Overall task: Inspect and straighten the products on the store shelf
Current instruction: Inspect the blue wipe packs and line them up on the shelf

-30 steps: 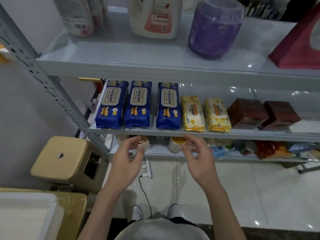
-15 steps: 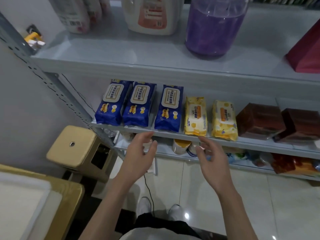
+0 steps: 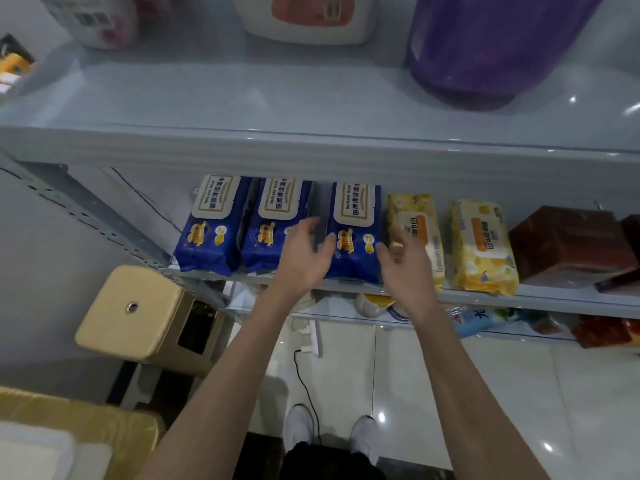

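Bare forearms, no sleeves in view. No rings or watch discernible on left hand (image 3: 304,256) or right hand (image 3: 407,268). White shoes (image 3: 299,426) and dark trousers (image 3: 322,459) below.

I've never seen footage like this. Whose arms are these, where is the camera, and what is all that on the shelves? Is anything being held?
There is no machine here: a person wears a wide-angle camera on the head, so you look down along both bare arms to the shoes on the floor. On the middle shelf lie three blue wipe packs, two yellow wipe packs and brown boxes. The left hand and right hand are open, on either side of the rightmost blue pack, holding nothing. The shelf above carries a purple container and a white jug. A gold stool stands on the left.
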### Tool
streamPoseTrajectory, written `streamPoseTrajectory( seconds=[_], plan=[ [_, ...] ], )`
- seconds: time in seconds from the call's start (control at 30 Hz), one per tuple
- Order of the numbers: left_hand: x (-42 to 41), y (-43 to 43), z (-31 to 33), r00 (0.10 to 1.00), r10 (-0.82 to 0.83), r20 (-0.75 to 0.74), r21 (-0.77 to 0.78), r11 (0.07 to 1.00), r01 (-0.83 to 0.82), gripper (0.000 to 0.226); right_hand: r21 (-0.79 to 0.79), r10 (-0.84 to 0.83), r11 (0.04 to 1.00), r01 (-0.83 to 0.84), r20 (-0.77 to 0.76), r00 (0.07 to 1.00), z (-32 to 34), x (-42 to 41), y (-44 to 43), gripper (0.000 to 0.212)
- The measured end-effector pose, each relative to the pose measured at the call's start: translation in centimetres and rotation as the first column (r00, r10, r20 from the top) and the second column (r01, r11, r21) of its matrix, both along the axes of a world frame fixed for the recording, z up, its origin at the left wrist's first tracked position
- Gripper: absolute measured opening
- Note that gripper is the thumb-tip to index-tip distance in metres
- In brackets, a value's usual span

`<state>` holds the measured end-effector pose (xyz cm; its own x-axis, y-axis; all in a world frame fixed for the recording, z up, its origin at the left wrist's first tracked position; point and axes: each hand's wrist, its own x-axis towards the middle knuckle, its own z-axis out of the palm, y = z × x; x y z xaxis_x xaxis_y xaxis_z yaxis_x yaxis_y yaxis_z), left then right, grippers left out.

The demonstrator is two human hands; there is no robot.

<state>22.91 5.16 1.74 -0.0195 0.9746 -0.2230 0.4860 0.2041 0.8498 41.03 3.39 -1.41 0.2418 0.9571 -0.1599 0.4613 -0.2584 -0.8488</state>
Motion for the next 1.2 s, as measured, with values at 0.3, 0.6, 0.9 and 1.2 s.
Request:
streamPoseTrajectory(
  seconds=[0.3, 0.6, 0.9, 1.2],
  plan=[
    [2.6, 6.0, -3.7, 0.994, 0.003, 0.111, -0.159, 0.987, 0.015, 0.053, -0.060, 0.004, 0.998, -0.007, -0.054, 0.999, -2.5, -1.4, 6.8, 0.038],
    [3.6, 6.6, -5.2, 0.963, 0.120, 0.241, -0.265, 0.963, -0.054, 0.042, -0.170, -0.091, 0.985, 0.035, -0.331, 0.939, -2.4, -2.3, 6.9, 0.037],
    [3.6, 2.9, -4.0, 0.917, 0.240, 0.319, -0.326, 0.936, -0.131, 0.038, -0.214, -0.121, 0.977, -0.008, -0.581, 0.805, -0.8, -1.2, 2.9, 0.030],
    [4.3, -3.5, -1.0, 0.890, 0.294, 0.348, -0.221, 0.949, -0.227, 0.037, -0.280, -0.199, 0.960, -0.008, -0.701, 0.685, 2.5, 0.2, -1.6, 0.039]
  ],
)
